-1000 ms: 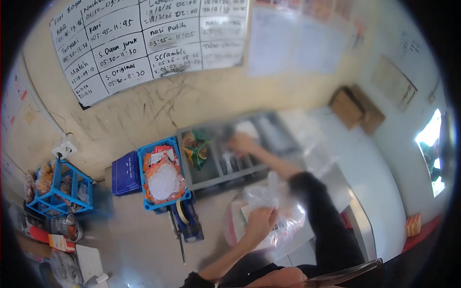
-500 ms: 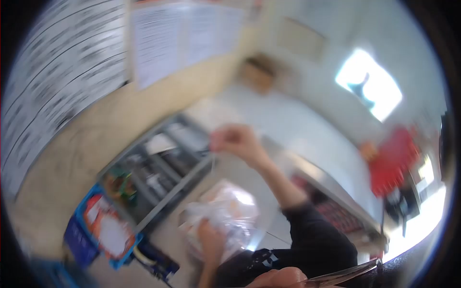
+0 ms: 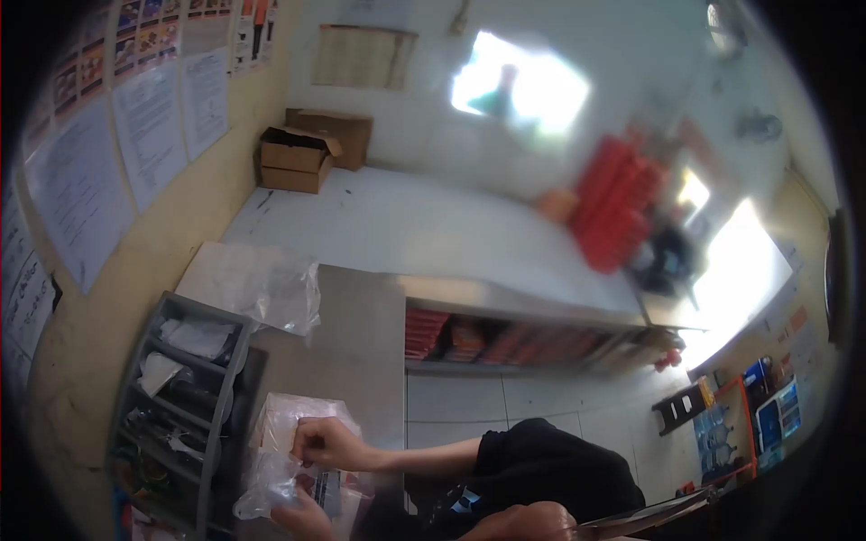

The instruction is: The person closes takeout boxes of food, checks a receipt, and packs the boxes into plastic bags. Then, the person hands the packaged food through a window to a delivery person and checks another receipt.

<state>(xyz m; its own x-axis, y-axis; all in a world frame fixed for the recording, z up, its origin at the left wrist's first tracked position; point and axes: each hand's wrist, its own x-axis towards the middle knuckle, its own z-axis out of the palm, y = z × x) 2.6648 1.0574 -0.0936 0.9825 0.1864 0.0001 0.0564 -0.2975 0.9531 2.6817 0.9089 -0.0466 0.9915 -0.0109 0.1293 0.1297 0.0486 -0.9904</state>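
Note:
A clear plastic bag [image 3: 271,460] with pale contents stands on the metal counter [image 3: 361,338] at the lower left. My right hand [image 3: 331,442] is closed over the bag's upper part, the fingers bent into a pinch. What lies between those fingertips is too small to make out. Just below it, my left hand [image 3: 302,518] grips the plastic, its thumb and fingers close to the right fingertips. A patch of dark print shows through the bag beside the hands. The plastic and the right hand partly hide the contents.
A grey compartment rack [image 3: 212,419] with packets stands left of the bag. Beyond it lies a sheet of clear plastic [image 3: 271,279]. An open cardboard box [image 3: 293,162] sits at the back. Red stacked items [image 3: 618,207] are on the right, and shelves [image 3: 505,338] run under the counter.
My right hand has come down from its raised position to the bag, beside my left hand. The view has swung to the right, bringing the counter and cardboard box into clearer sight.

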